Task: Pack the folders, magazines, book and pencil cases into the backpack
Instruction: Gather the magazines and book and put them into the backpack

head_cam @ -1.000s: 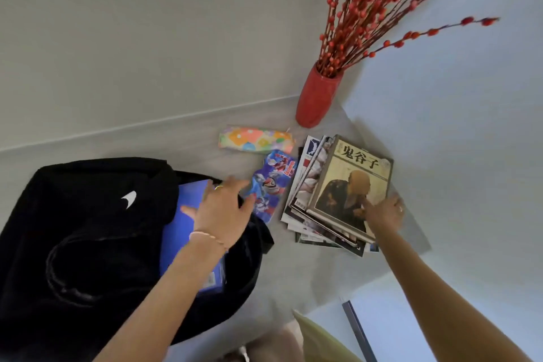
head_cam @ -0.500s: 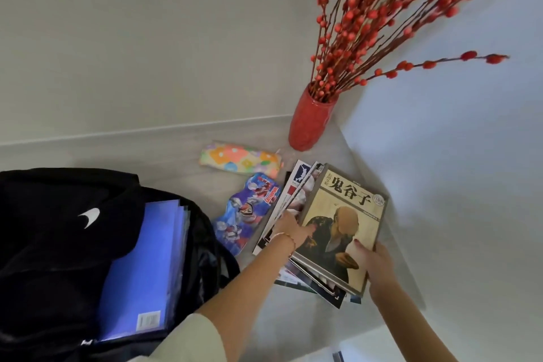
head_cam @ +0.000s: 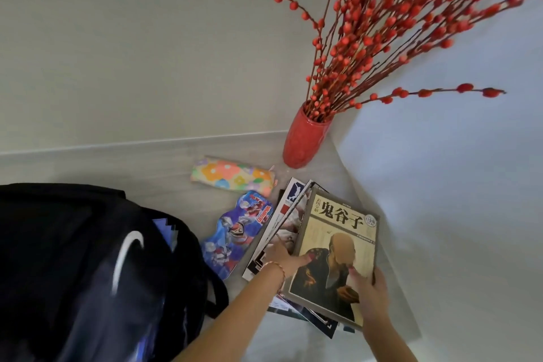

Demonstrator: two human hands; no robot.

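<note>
A tan book (head_cam: 338,244) with a seated figure on its cover lies on top of a fanned stack of magazines (head_cam: 282,223) on the grey floor. My left hand (head_cam: 286,258) grips the left edge of that pile, thumb on the book cover. My right hand (head_cam: 371,291) holds the book's near right corner. The black backpack (head_cam: 73,258) lies at the left, with blue folders (head_cam: 166,229) showing at its opening. A blue cartoon pencil case (head_cam: 235,232) lies between backpack and stack. A floral pencil case (head_cam: 233,175) lies behind it.
A red vase (head_cam: 304,141) with long red-berry branches (head_cam: 382,32) stands in the wall corner just behind the stack. Walls close in at the back and right.
My left hand left the backpack's folders and moved right onto the stack's left edge. My right hand slid to the book's near corner. The view shifted, and the backpack flap now covers most of the folders.
</note>
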